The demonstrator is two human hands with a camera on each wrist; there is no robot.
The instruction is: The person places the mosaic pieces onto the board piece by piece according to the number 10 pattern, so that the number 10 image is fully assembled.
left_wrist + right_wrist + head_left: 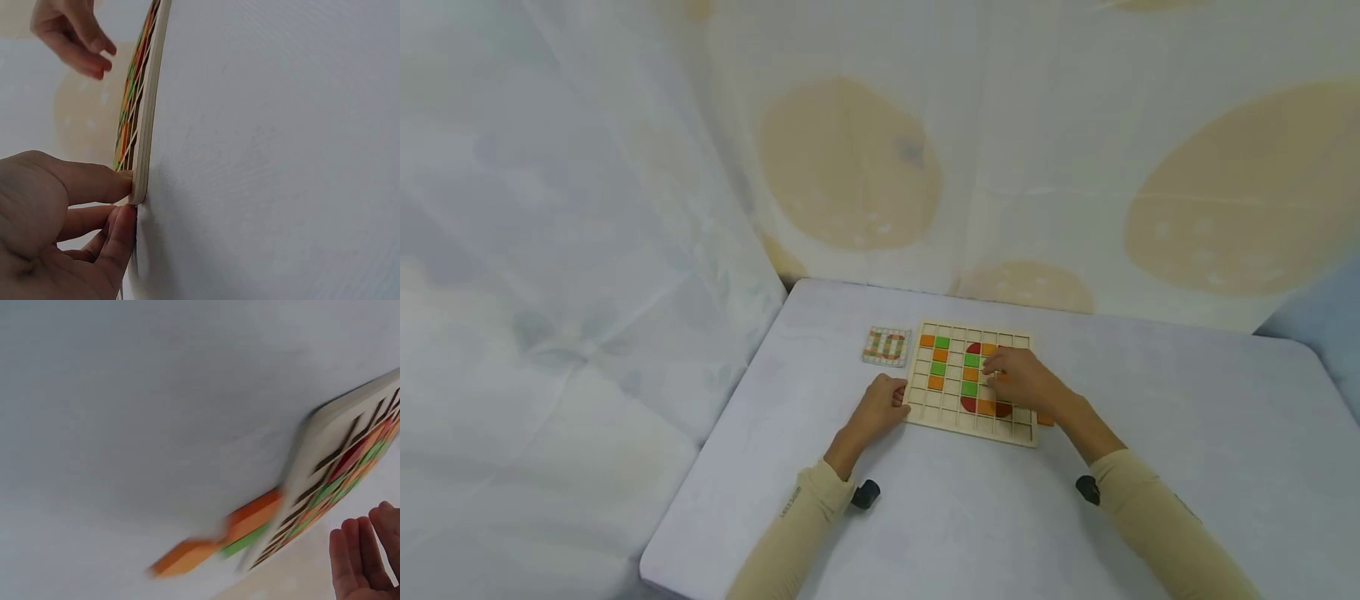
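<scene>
The left hand [880, 406] rests on the desk [970, 517], thumb and fingers curled against the near left corner of the wooden grid board [936, 414], steadying it. Just to its right, the right hand [1022, 379] hovers over the board's right half with fingers relaxed and straight; it seems to hold nothing. Beside that hand, off the board's right edge, spare tiles [247, 522] lie on the desk. The board carries a column of orange and green tiles [937, 361] and a partly built ring; by my judgement the pattern is well along, with the ring's right side left to fill. Beyond the left hand lies the pattern card [887, 346].
</scene>
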